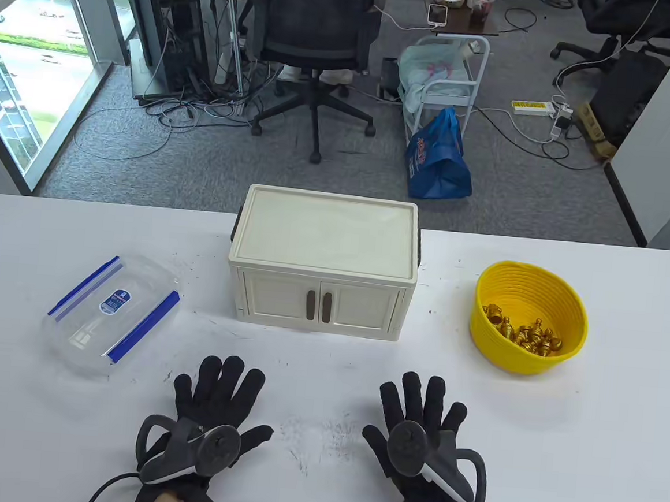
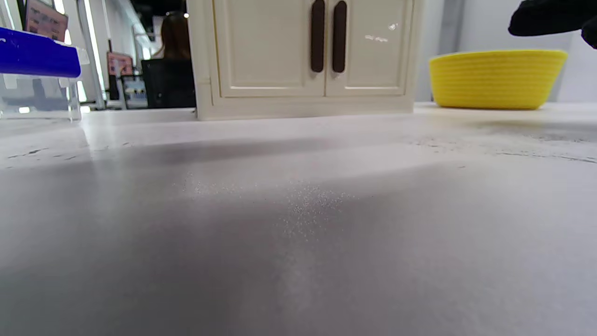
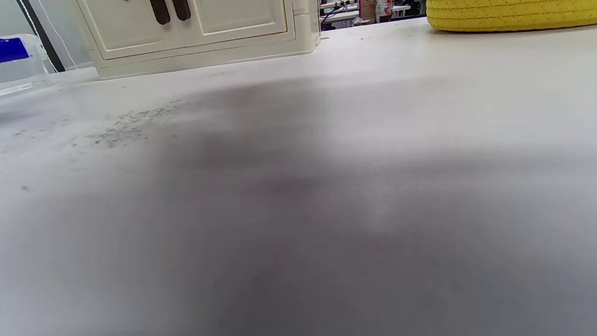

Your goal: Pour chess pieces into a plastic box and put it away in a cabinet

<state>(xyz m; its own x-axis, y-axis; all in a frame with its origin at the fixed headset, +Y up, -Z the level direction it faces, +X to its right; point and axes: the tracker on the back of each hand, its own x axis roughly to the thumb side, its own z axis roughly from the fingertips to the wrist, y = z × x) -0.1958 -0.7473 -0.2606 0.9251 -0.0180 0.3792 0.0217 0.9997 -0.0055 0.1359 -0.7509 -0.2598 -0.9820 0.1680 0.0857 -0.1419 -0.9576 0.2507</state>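
A yellow woven basket (image 1: 529,318) at the right holds several gold chess pieces (image 1: 528,334); it also shows in the left wrist view (image 2: 496,79) and the right wrist view (image 3: 510,14). A clear plastic box with a blue-clipped lid (image 1: 113,312) lies at the left (image 2: 37,74). A cream cabinet (image 1: 322,261) with two closed doors and brown handles stands at the middle back (image 2: 303,56) (image 3: 196,28). My left hand (image 1: 216,395) and right hand (image 1: 421,411) lie flat on the table near the front edge, fingers spread, holding nothing.
The white table (image 1: 324,389) has dark scuff marks between my hands. Beyond its far edge are an office chair (image 1: 314,35), a blue bag (image 1: 439,158) and cables on the floor.
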